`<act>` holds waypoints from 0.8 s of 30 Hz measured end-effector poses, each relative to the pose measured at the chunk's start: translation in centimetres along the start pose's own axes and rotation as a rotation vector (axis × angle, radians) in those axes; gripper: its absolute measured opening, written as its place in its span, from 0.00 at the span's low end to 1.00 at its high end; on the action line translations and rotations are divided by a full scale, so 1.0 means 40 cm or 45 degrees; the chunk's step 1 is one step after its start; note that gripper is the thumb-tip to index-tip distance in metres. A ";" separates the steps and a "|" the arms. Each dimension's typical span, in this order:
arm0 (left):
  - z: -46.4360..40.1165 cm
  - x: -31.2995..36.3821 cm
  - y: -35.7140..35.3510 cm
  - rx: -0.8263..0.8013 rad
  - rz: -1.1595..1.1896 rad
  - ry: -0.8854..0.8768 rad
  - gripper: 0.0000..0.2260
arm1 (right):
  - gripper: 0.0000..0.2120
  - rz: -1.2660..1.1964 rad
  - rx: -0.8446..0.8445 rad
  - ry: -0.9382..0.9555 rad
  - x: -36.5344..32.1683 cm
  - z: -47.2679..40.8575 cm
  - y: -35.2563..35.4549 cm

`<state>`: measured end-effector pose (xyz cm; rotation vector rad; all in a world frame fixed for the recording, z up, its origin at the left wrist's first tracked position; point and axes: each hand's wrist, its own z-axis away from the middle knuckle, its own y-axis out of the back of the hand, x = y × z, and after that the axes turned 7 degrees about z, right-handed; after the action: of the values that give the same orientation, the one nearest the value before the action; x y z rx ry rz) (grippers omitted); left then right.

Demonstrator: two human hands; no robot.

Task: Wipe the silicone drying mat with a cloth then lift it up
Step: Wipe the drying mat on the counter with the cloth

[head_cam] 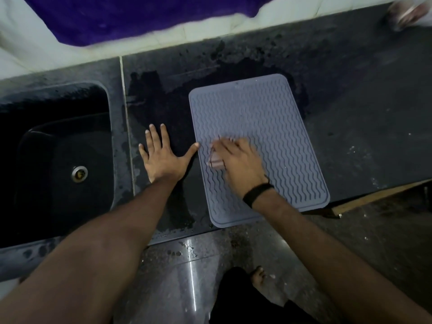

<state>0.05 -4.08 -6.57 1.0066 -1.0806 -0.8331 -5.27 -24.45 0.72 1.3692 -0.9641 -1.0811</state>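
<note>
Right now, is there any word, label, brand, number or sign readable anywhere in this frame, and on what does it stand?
None can be read.
Silicone drying mat: only a raised wave pattern, no lettering visible.
Cloth under the right hand: blurred by motion, no print visible.
Black wristband: plain.
Sink drain: too small to tell any marking.
Object at the far right corner: too blurred to read.

Both arms are bare, with no sleeves. The right hand [240,164] has a black band [256,194] around its wrist. One bare foot [258,278] shows below, beside dark clothing [236,298].
</note>
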 end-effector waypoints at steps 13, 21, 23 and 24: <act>-0.006 -0.001 -0.005 0.028 -0.016 -0.003 0.56 | 0.31 0.104 -0.068 0.042 0.005 -0.189 -0.064; -0.004 -0.004 -0.007 0.031 -0.002 -0.010 0.56 | 0.26 0.043 -0.078 0.068 0.006 -0.133 -0.020; -0.002 -0.005 -0.007 0.021 0.007 -0.013 0.56 | 0.24 0.040 0.023 0.022 0.011 -0.208 0.008; -0.003 -0.006 -0.006 0.016 0.014 -0.010 0.56 | 0.24 0.052 0.063 0.007 0.015 -0.257 0.019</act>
<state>0.09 -3.93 -6.89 1.0081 -1.0986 -0.8228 4.83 -22.43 1.37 1.3863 -1.0165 -1.0282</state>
